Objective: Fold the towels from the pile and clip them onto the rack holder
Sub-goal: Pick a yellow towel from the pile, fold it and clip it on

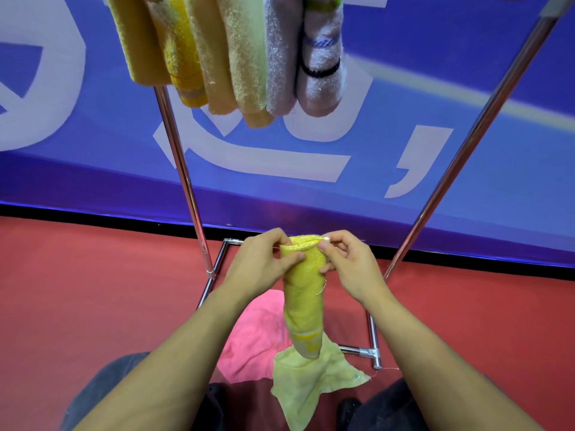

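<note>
A folded yellow towel [303, 301] hangs straight down between my hands. My left hand [261, 264] pinches its top edge from the left, and my right hand [348, 262] pinches the top from the right. Something small and white shows at my right fingertips; I cannot tell what it is. On the floor below lie a pink towel [255, 337] and a pale yellow-green towel [308, 384]. Several folded towels [236, 54], yellow, pale green and white, hang in a row from the top of the rack above.
The chrome rack has a left pole [182, 169], a right pole [473, 141] and a base frame [373, 340] on the red floor. A blue banner with white letters stands behind it. My knees and dark shoes show at the bottom edge.
</note>
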`<state>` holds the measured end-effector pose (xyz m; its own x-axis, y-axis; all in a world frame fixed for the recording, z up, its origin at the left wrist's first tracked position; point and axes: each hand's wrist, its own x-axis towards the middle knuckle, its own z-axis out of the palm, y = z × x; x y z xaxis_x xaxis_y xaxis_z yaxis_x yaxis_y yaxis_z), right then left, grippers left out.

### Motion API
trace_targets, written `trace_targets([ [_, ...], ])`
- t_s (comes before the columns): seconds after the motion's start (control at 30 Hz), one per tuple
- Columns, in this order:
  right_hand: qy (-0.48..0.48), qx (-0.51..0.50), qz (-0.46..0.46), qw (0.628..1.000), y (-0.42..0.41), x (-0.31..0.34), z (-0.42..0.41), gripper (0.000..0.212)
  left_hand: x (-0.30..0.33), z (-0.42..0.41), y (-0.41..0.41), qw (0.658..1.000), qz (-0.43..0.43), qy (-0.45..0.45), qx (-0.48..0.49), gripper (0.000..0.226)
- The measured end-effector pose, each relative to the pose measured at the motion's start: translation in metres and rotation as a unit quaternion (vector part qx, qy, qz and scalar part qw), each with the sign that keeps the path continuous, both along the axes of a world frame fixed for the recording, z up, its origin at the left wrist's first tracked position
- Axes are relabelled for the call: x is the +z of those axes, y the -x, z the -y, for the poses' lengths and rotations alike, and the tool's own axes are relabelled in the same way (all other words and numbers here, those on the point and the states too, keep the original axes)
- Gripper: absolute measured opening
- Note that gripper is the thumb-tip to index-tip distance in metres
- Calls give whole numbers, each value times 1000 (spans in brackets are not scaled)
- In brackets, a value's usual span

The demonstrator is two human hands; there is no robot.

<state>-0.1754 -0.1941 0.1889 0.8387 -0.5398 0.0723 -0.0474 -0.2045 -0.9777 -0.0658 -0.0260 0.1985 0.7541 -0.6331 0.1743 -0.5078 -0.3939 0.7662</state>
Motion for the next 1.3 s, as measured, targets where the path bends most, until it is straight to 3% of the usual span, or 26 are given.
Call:
trace_targets([
  [0.13, -48, -9, 45, 998, 2, 12, -4, 7, 2, 4, 3, 981, -114, 159, -14, 40],
  [0.33, -74, 22, 85, 993, 1, 23, -13, 13, 3, 3, 9, 939, -263, 204, -86, 58],
  [0.47, -40, 18, 91, 995, -1, 24, -13, 13, 7, 9, 20, 938, -255, 221, -82, 23],
  [0.57, -6, 12, 74, 997, -2, 18, -8, 8, 12, 12, 23, 944, -225, 231, -67, 16],
  [0.6, -3, 21, 71, 997, -2, 17, -6, 13, 13, 12, 24, 944, -224, 234, -65, 16],
  [0.7, -80, 101, 70, 989, 2, 17, 4, 57, 17, 13, 27, 942, -225, 241, -63, 17],
  [0.77, -110, 155, 47, 981, 5, 17, 5, 74, 22, 14, 28, 941, -225, 243, -69, 16],
  [0.83, -90, 175, 14, 980, 5, 17, 1, 67, 29, 14, 28, 944, -216, 237, -77, 14],
  [0.9, -47, 159, -10, 986, 4, 19, -4, 47, 39, 16, 27, 950, -199, 227, -82, 12],
  [1.03, -35, 109, 4, 993, 5, 22, -4, 18, 67, 20, 25, 958, -166, 217, -87, 10],
  [1.3, -63, 73, 17, 995, 7, 20, -12, 18, 136, 33, 25, 947, -148, 278, -68, 7],
])
